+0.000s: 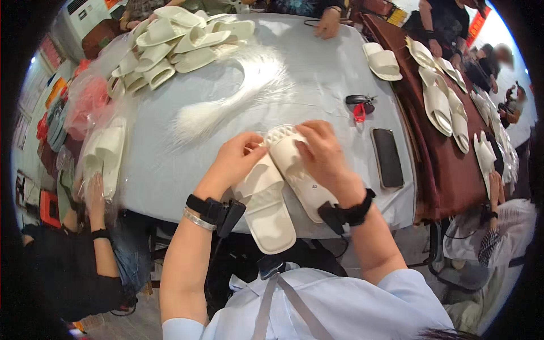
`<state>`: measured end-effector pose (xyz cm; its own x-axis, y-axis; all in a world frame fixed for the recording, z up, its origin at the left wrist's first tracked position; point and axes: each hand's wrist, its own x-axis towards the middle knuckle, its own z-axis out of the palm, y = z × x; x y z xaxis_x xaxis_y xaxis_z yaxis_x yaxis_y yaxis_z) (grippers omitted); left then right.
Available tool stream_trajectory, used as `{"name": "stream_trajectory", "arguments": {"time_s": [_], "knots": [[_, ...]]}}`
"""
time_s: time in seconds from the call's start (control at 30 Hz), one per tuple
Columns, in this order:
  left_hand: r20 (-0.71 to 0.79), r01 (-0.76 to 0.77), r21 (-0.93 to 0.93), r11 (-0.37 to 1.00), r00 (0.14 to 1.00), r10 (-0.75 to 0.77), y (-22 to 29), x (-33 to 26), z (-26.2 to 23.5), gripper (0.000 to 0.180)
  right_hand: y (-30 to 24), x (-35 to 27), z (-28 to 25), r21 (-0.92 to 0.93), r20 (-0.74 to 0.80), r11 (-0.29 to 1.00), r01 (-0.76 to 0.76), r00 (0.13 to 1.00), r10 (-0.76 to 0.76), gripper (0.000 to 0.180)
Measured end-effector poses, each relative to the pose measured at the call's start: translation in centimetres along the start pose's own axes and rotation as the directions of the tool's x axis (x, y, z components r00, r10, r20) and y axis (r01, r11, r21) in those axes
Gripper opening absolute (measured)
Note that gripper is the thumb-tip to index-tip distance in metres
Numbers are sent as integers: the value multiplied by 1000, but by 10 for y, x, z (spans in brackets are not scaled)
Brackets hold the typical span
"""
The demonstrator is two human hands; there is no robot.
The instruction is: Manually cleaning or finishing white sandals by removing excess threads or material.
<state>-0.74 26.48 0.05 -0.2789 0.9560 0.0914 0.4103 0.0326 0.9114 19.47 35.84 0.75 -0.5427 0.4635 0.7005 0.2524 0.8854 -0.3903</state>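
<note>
My left hand (238, 157) and right hand (322, 152) both grasp one pair of white slippers (280, 190) by the toe end, fingers clenched on it. The pair lies at the near edge of the grey bench (317, 90), heels overhanging toward me. A heap of white slippers (175, 42) sits at the far left corner; I cannot count them exactly. Clear plastic bags (93, 105) with pink contents lie along the left edge. One dark phone (387, 157) lies just right of my right hand, one black and red key bundle (360, 105) beyond it. A white fibre bundle (238, 93) curves across the middle.
</note>
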Motion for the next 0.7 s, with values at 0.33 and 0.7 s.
{"name": "stream_trajectory", "arguments": {"time_s": [0.33,0.7], "knots": [[269,85,220,972,952,-144,17,10,9,54,-15,-29,-30,-210,344,960,-183,905,248,28],[124,172,-330,928,983,-138,0,-19,-58,41,-4,-18,-56,-48,226,990,-131,964,139,32]]}}
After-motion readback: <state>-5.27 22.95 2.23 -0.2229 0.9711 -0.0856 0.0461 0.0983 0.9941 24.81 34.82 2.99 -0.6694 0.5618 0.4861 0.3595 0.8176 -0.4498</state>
